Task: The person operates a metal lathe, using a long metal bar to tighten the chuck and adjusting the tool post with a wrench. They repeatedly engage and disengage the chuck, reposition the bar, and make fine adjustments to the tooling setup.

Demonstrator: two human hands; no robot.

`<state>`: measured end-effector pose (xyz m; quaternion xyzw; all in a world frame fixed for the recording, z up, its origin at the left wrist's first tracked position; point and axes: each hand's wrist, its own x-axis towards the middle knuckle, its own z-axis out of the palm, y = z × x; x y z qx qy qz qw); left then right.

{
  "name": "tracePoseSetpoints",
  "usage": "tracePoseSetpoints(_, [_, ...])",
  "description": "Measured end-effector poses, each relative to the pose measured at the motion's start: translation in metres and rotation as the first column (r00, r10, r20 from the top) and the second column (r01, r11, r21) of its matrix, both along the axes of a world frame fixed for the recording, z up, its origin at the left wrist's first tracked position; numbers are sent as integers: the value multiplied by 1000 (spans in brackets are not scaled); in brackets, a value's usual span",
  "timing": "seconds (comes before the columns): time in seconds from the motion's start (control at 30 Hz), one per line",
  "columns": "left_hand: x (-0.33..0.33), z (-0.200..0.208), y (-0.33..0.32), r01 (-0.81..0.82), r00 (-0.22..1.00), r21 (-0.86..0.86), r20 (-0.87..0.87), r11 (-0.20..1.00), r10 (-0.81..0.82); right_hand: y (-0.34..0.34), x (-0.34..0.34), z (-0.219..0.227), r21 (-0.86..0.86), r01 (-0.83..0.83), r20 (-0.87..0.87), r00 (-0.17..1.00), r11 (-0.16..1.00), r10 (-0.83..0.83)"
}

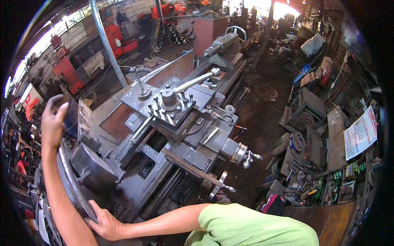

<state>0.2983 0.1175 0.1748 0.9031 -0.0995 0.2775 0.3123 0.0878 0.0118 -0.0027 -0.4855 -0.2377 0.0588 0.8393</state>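
My left hand is raised at the left, beside a dark cylindrical drum. Its fingers curl over, and whatever they may hold is hidden. Lower down, my right hand is closed on the edge of a curved metal rim, its thumb lying along it. The rim bends up from that hand and passes behind my left wrist. Close by on the right is the round chuck of a large lathe. Farther along the machine stands the bolted tool post, with a long lever handle and grey metal chips around it.
The tailstock sits at the lathe's far end. A rusty bar and a handwheel jut from the near side. At right, a bench holds cluttered tools and a hanging paper sheet. A slanted pipe stands behind.
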Motion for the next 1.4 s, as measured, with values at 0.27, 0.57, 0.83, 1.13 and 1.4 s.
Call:
tracePoseSetpoints(0.27, [-147,-56,-62,-452,860,77,303,889,411,-86,77,25,-375,133,382,924,917,23])
tracePoseSetpoints(0.57, [-240,-154,-146,-750,590,-233,188,619,785,-19,236,169,-411,584,813,582,700,-8])
tracePoseSetpoints(0.83, [-230,-127,-45,-685,465,-405,397,605,791,-86,257,103,-130,521,880,453,844,-144])
tracePoseSetpoints(1.13, [-42,16,8,-248,961,-4,126,969,247,-139,76,-10,-726,-241,420,587,645,692])
tracePoseSetpoints(1.4, [-64,-49,-152,-193,977,635,55,748,205,-50,73,-57,-683,-275,380,657,677,651])
